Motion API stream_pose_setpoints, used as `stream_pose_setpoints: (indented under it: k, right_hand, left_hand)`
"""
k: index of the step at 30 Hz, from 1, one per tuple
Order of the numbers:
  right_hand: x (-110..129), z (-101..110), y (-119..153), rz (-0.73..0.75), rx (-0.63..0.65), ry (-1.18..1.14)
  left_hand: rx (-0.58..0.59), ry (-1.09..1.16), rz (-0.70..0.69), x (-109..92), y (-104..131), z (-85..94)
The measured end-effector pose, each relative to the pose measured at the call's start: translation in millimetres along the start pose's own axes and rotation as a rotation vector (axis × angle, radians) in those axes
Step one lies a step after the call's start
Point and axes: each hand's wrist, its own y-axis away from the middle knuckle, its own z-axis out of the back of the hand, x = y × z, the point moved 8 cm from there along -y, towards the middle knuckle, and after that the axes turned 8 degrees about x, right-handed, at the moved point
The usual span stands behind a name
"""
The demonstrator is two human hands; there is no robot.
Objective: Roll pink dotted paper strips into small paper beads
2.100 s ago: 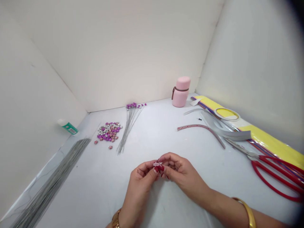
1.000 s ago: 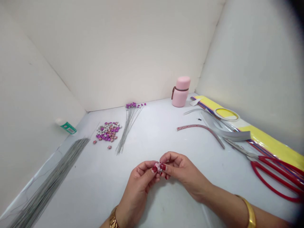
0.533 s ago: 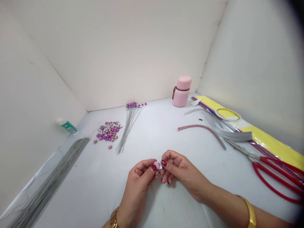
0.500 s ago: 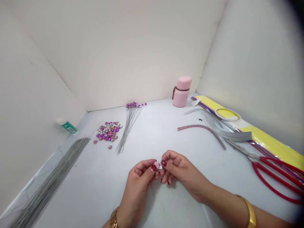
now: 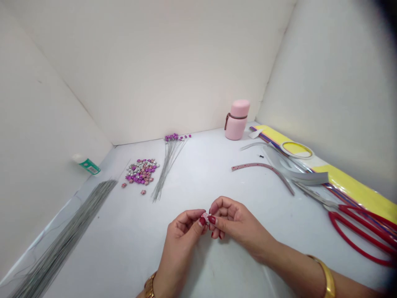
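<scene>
Between my fingertips is a small pink patterned folded paper piece, much of it covered by the fingers. My left hand pinches it from the left with thumb and index finger. From the right, the thumb and index finger of my right hand close on its other side. Both hands are just above the white table. Beyond them to the left lies a heap of little purple, silver and pink paper stars, with a loose pink star close by.
Thin wires with purple stars lie behind the hands; a wire bundle and a green-labelled tube are left. At right are a pink strip, red-handled scissors, tape roll and yellow sheets. A pink flask stands behind.
My right thumb has moved slightly left, closer to my left thumb. The white end that stuck out of the pink paper piece is now hardly visible.
</scene>
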Motion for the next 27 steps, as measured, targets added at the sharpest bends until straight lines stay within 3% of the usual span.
stream_pose_setpoints:
  k: [8,27]
  right_hand:
    - [2.6,-0.2,1.6,0.016,-0.02,-0.001]
    - [-0.2,-0.7,3.6,0.028,-0.029,0.055]
  left_hand:
    - [-0.06,-0.065,0.008,-2.3,0.6,1.7]
    - [-0.03,-0.05,-0.003,-7.1,4.1,-5.7]
